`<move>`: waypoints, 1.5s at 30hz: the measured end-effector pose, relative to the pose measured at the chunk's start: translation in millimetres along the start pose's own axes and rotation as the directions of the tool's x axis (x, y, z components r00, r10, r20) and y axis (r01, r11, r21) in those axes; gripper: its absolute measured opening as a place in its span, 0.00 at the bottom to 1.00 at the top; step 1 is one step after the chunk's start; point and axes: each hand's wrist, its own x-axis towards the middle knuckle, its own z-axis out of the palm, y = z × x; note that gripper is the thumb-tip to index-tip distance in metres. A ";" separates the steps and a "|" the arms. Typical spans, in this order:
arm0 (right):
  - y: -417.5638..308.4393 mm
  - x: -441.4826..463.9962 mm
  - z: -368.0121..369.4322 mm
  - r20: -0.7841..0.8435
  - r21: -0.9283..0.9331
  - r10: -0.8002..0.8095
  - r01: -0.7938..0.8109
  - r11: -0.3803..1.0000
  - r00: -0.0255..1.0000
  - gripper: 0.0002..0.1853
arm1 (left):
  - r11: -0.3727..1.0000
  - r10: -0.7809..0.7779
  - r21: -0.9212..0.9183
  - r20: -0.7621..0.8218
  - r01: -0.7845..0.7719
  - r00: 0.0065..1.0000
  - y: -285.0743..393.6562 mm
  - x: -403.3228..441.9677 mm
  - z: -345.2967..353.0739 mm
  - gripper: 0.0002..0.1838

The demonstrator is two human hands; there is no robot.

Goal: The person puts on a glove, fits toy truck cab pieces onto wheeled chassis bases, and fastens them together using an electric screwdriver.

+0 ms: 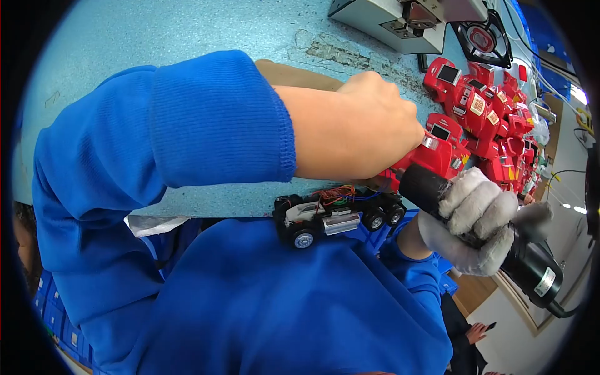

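My left hand (pixel 375 128), bare, reaches across from the left with its fingers curled down. Its fingertips are hidden, and red plastic shows beside and under them. A red toy truck cab (pixel 440 150) lies right against its knuckles. My right hand (pixel 478 215), in a whitish glove, is wrapped around a black corded electric screwdriver (pixel 425 190). The tool's front end points left toward the red plastic by my left hand; its tip is out of sight. A black toy truck chassis (pixel 334 215) with wheels, a silver tank and loose coloured wires sits at the table edge below.
Several red truck cabs (pixel 481 109) are heaped on the blue table (pixel 125 37) to the right. A grey metal fixture (pixel 400 25) and a black fan (pixel 481 37) stand at the back. Brown cardboard (pixel 297 75) lies behind my left wrist. Another person's hand (pixel 476 333) shows at lower right.
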 end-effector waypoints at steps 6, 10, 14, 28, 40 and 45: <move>2.2 -3.2 4.8 -0.050 0.002 -0.007 0.007 1.000 0.999 0.32 | 0.999 -0.040 -0.005 0.038 0.040 0.998 3.2 0.0 0.2 0.14; -1.0 1.0 11.9 0.057 -0.069 0.029 -0.025 0.997 0.998 0.25 | 0.998 -0.024 0.050 0.031 0.022 0.999 4.4 -0.5 1.2 0.12; -3.9 1.2 29.8 0.065 -0.098 0.070 -0.064 0.993 0.995 0.24 | 1.000 -0.012 -0.010 -0.057 0.011 0.998 6.7 -9.0 0.7 0.12; -7.3 57.4 12.4 0.303 0.103 0.196 -0.237 0.966 0.932 0.09 | 0.825 -0.359 -0.564 -0.574 -0.037 0.736 15.8 -54.5 59.0 0.37; 88.0 135.1 -21.9 0.074 -0.150 0.396 -0.383 0.912 0.915 0.16 | 0.805 -0.363 -0.592 -0.518 -0.019 0.774 15.9 -52.9 49.8 0.34; 16.9 112.4 -24.6 0.015 0.287 0.170 -0.167 0.943 0.985 0.16 | 0.803 -0.352 -0.594 -0.533 -0.044 0.770 14.5 -52.8 53.3 0.33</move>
